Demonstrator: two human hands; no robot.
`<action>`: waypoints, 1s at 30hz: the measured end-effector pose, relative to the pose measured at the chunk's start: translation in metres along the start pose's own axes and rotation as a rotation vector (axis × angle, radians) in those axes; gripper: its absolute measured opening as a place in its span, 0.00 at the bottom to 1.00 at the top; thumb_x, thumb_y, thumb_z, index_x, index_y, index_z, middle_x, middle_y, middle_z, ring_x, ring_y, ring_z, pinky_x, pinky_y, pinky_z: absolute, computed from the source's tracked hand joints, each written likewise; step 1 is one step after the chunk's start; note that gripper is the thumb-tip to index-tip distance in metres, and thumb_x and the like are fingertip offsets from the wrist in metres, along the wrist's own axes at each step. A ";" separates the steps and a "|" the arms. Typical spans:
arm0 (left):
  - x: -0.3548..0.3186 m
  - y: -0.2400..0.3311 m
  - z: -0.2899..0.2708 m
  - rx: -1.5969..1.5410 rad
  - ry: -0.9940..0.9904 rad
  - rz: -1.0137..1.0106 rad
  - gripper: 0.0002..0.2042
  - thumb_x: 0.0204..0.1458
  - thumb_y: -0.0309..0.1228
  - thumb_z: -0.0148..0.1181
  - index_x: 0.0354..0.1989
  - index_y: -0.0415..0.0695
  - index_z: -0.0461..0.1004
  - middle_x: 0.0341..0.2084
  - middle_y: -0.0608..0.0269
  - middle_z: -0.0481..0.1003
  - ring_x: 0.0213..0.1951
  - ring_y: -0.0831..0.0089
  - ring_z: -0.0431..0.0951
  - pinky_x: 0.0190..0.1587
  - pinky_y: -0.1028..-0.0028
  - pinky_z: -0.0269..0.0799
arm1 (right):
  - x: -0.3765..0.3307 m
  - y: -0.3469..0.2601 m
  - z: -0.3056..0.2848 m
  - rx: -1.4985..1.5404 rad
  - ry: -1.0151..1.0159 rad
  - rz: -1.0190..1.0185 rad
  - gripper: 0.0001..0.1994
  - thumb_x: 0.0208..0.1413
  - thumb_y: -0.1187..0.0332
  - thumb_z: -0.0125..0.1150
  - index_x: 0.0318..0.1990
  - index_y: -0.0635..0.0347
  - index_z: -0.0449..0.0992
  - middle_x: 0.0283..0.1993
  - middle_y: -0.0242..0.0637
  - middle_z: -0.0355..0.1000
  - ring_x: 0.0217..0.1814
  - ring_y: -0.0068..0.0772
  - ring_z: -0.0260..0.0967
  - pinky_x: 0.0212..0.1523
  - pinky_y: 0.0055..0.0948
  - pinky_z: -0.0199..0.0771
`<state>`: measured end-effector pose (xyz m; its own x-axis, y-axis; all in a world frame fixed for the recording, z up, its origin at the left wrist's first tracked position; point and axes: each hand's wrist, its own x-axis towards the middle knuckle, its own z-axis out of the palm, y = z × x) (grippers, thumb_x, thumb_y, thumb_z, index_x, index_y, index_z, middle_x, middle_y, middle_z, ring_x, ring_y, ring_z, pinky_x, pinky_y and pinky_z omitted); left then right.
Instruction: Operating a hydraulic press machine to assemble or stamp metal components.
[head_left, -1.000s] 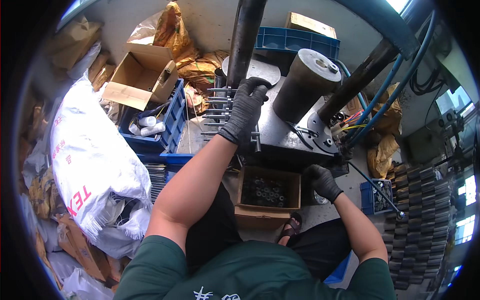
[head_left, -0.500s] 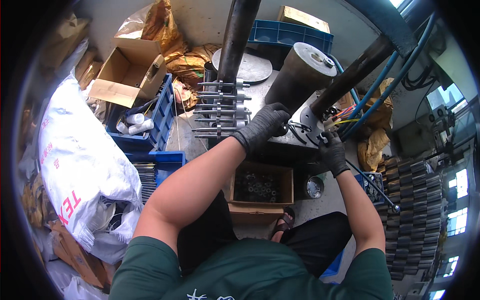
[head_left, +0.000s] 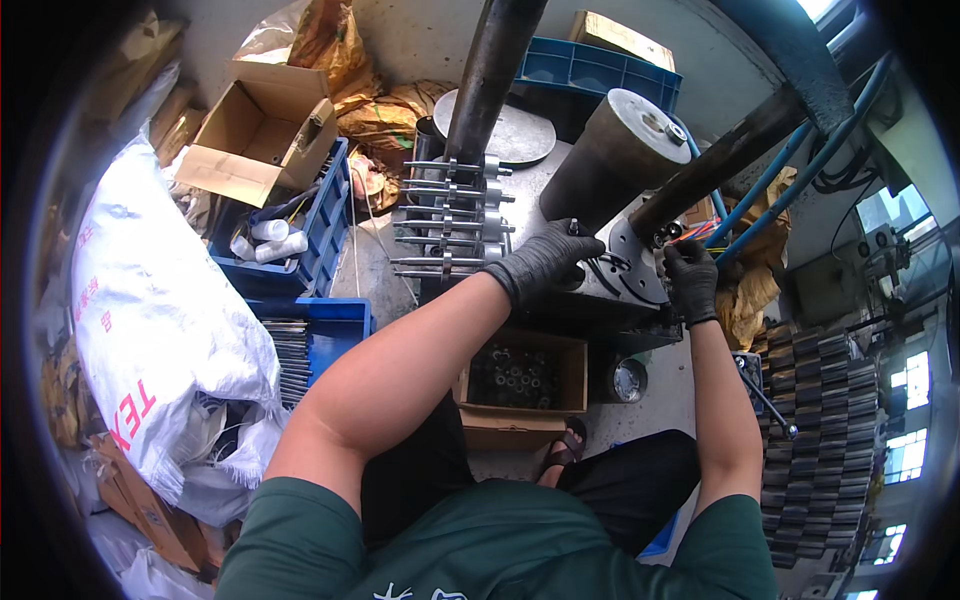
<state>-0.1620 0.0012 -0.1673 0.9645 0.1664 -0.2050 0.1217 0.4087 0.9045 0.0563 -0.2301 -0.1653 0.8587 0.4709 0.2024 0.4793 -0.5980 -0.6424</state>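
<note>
Both hands wear dark grey gloves. My left hand point(head_left: 548, 262) is at the front edge of the metal machine plate point(head_left: 592, 232), just below the thick steel cylinder point(head_left: 618, 150). Its fingers are curled; a small metal bit shows by the thumb, but what it is stays hidden. Beside it, several thin black curved pieces point(head_left: 612, 268) lie near a round slotted disc point(head_left: 640, 265). My right hand point(head_left: 692, 280) is by the base of the right steel post point(head_left: 690, 185), fingers bent together near thin orange and yellow rods point(head_left: 690, 236). Anything in its grip cannot be made out.
Left of my left hand, several steel shafts point(head_left: 455, 220) lie in a rack by the left post point(head_left: 492, 80). Below the plate stands a carton of metal rings point(head_left: 515, 380). Blue bins point(head_left: 325, 325) and a white sack point(head_left: 170, 320) fill the left; blue hoses point(head_left: 760, 205) run at right.
My right hand has moved up and away from the plate's front edge, toward the rods by the right post. My left hand has shifted slightly right. The whole view has tilted a little.
</note>
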 end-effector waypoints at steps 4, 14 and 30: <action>0.010 -0.006 0.001 -0.037 0.042 0.005 0.14 0.59 0.34 0.66 0.50 0.41 0.75 0.32 0.61 0.76 0.29 0.74 0.76 0.33 0.74 0.77 | 0.022 -0.046 -0.033 0.413 0.233 -0.240 0.10 0.60 0.69 0.72 0.45 0.64 0.81 0.38 0.34 0.81 0.39 0.22 0.76 0.42 0.26 0.76; 0.017 -0.015 0.015 0.733 0.182 0.300 0.20 0.48 0.32 0.68 0.51 0.39 0.78 0.39 0.44 0.82 0.48 0.47 0.83 0.55 0.58 0.78 | 0.076 -0.144 -0.046 0.236 0.347 -0.575 0.10 0.60 0.67 0.71 0.45 0.62 0.84 0.40 0.36 0.84 0.42 0.23 0.80 0.49 0.26 0.78; 0.025 -0.017 0.015 1.137 0.321 0.286 0.13 0.63 0.34 0.53 0.51 0.41 0.74 0.46 0.41 0.77 0.53 0.45 0.79 0.56 0.49 0.75 | 0.096 -0.168 -0.024 -0.177 0.294 -0.418 0.15 0.60 0.56 0.66 0.46 0.55 0.87 0.42 0.46 0.84 0.46 0.45 0.83 0.52 0.36 0.81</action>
<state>-0.1364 -0.0149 -0.1819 0.9078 0.4025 0.1178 0.2060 -0.6726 0.7107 0.0625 -0.1007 -0.0203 0.5907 0.5058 0.6287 0.7924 -0.5107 -0.3335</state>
